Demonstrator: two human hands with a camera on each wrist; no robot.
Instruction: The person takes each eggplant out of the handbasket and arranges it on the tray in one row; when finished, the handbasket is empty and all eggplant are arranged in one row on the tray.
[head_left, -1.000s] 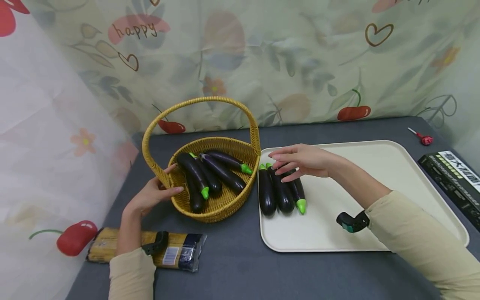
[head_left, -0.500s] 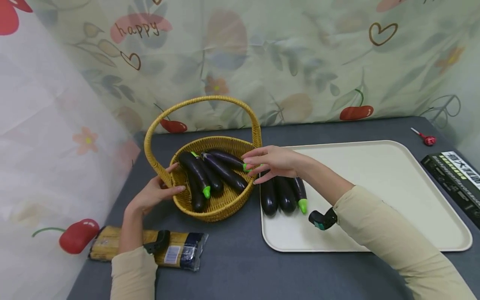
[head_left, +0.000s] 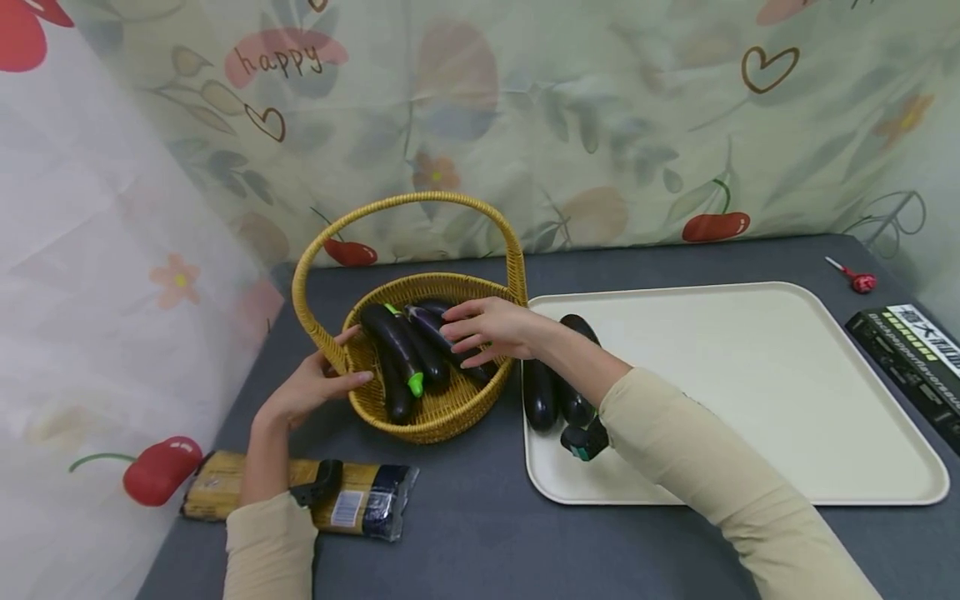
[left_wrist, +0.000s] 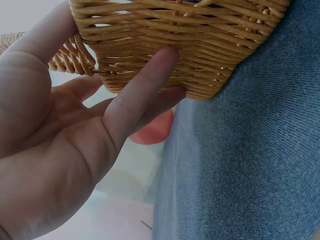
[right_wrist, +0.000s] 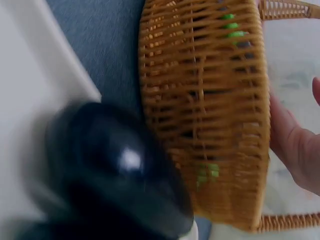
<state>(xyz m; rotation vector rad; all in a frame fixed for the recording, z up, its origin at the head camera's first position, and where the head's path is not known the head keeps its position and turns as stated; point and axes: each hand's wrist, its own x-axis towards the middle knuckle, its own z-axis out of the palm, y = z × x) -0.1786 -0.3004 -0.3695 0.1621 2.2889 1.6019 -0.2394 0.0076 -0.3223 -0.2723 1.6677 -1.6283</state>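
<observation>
A yellow wicker basket (head_left: 431, 429) with a tall arched handle holds several dark purple eggplants (head_left: 392, 340) with green stem ends. At its left rim, my left hand (head_left: 300, 392) holds the basket, and in the left wrist view the fingers (left_wrist: 145, 87) lie against the weave. My right hand (head_left: 495, 327) hovers over the basket's right side, fingers spread and loosely bent with nothing between them, covering part of the eggplants there. On the tray's left end lie more eggplants (head_left: 538, 398), partly hidden by my right forearm; one eggplant (right_wrist: 125, 160) shows blurred in the right wrist view.
The white tray (head_left: 720, 392) stands to the right of the basket on a dark grey cloth. A packet of dry noodles (head_left: 352, 500) lies under my left forearm. At the far right are a black box (head_left: 907, 358) and a red lollipop (head_left: 862, 282).
My right hand has moved left from above the tray's eggplants to above the basket. My left hand has stayed at the basket's rim.
</observation>
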